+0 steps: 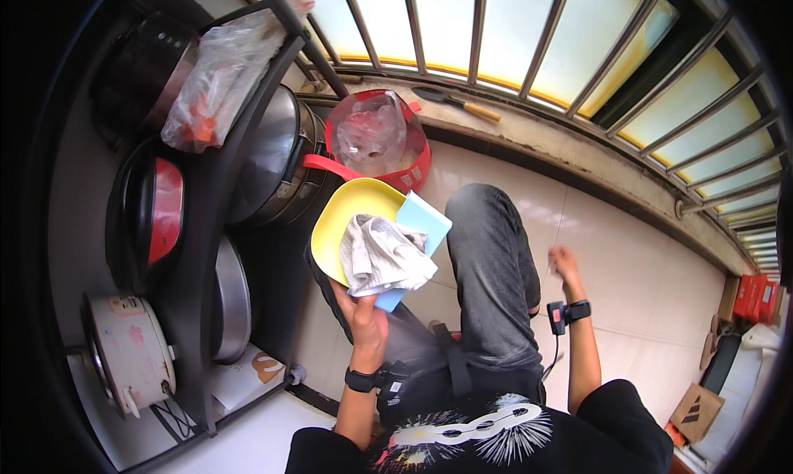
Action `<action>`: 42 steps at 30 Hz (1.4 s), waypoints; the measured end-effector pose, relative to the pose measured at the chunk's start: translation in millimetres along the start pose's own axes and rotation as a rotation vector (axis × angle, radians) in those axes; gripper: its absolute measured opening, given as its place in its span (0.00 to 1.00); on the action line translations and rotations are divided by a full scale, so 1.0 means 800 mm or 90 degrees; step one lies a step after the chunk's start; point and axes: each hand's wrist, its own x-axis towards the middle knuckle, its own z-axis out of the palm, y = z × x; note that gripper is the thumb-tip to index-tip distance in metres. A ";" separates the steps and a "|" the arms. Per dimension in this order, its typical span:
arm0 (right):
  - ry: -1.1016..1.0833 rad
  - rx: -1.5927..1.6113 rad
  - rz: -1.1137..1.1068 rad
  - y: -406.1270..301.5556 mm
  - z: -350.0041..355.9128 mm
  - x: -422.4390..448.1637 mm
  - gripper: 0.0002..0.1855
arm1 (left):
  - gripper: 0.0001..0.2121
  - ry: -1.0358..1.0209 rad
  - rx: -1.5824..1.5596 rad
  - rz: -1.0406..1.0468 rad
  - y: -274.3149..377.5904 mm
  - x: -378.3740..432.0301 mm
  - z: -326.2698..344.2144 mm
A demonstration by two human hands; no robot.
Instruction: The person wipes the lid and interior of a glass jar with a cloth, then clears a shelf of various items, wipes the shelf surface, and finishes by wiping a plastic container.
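A yellow plastic tray or dish (334, 211) is held up over my lap by my left hand (364, 316), which grips its lower edge. A crumpled whitish cloth (384, 257) lies on it, and a light blue plastic piece (427, 219) shows behind and beside the cloth. Part of my left hand's fingers is hidden under these things. My right hand (564, 263) is apart from them, over the tiled floor to the right of my knee; it is slightly blurred, its fingers look loosely curled, and no object shows in it.
On the left a black shelf (207, 226) bears pots, a rice cooker (130, 353) and a plastic bag (217, 77). A red bag (415, 164) stands beyond the yellow tray. A spatula with a wooden handle (482, 111) lies on the ledge below the window bars. Boxes (697, 412) stand at the right.
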 end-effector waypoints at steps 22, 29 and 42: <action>-0.143 0.111 0.271 0.132 0.048 -0.016 0.22 | 0.42 -0.018 0.038 0.035 0.019 -0.082 -0.035; -0.054 0.097 0.163 0.207 0.035 0.014 0.12 | 0.40 -0.056 -0.004 0.053 0.026 -0.073 -0.038; -0.084 0.149 0.211 0.202 0.064 0.023 0.13 | 0.44 -0.057 0.049 0.075 0.039 -0.078 -0.035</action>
